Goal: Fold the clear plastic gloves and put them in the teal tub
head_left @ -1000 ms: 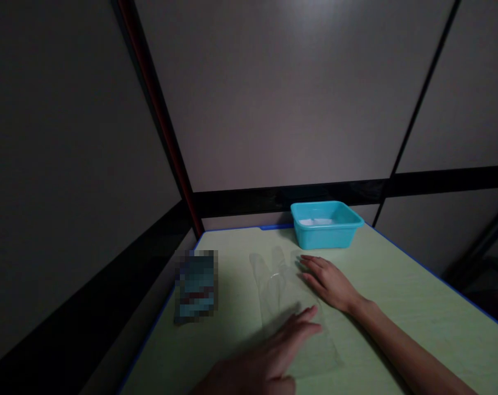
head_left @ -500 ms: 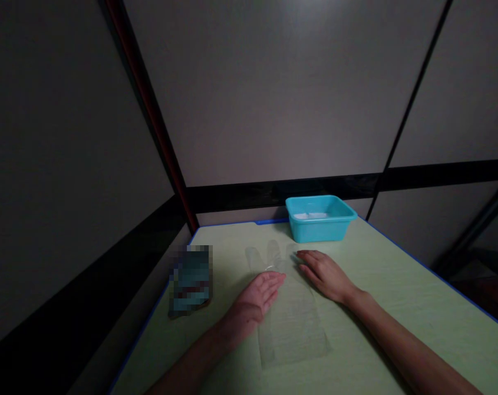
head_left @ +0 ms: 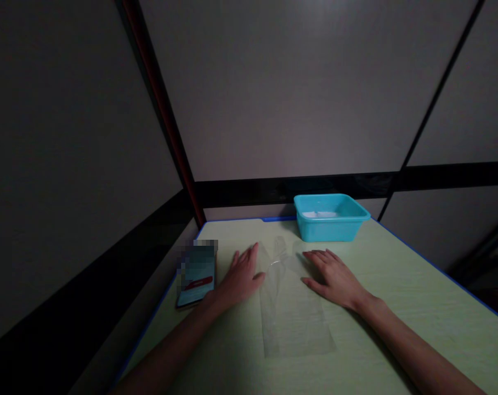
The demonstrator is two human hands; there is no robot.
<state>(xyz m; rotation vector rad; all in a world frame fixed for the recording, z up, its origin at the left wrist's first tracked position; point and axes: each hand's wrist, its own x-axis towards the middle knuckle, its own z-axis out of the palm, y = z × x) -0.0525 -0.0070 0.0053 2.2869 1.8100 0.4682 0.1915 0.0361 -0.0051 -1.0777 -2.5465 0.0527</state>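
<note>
A thin, clear plastic disposable glove (head_left: 296, 323) lies flat on the table, its finger-like lobes at the far end and its wide end towards me. Creases run through its upper left part. My left hand (head_left: 241, 274) rests palm down at its left edge, fingers stretched forward and thumb apart. Across from it, my right hand (head_left: 333, 277) lies palm down along the right edge, fingertips at or on the film and thumb spread. Neither hand grips anything. Part of the glove's right side may be hidden by the right fingers.
A phone (head_left: 197, 280), partly pixelated, lies left of my left forearm. At the far right stands a turquoise plastic basket (head_left: 331, 227) with something white inside. The pale green table (head_left: 401, 307) has a blue rim and meets a panelled wall (head_left: 290, 109).
My left hand has moved left and forward off the glove's middle, turning from palm tilted up to palm down. My right hand has spread its thumb. The view has shifted slightly left.
</note>
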